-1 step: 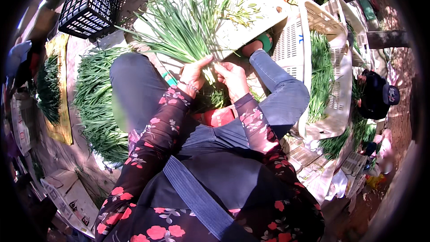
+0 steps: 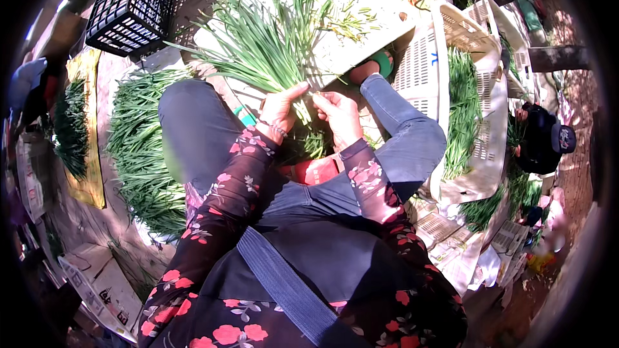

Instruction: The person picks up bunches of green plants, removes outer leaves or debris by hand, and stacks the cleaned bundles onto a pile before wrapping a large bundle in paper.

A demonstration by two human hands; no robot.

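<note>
My left hand is closed round the pale stem ends of a bunch of garlic chives, whose green leaves fan away from me over a white board. Just right of the stems, my right hand has its thumb and fingertips pinched together. Whatever lies in that pinch is too small to make out. Below both hands, between my legs, green trimmings lie above a red container. Short yellow-green pieces are scattered on the board.
A thick spread of chives lies beside my left leg. A black plastic crate stands at the far left. On the right are white plastic crates, one holding chives. A person in a dark cap is farther right.
My right hand has shifted very slightly right, its fingertips a little farther from the stems. The left hand keeps its hold on the garlic chives.
</note>
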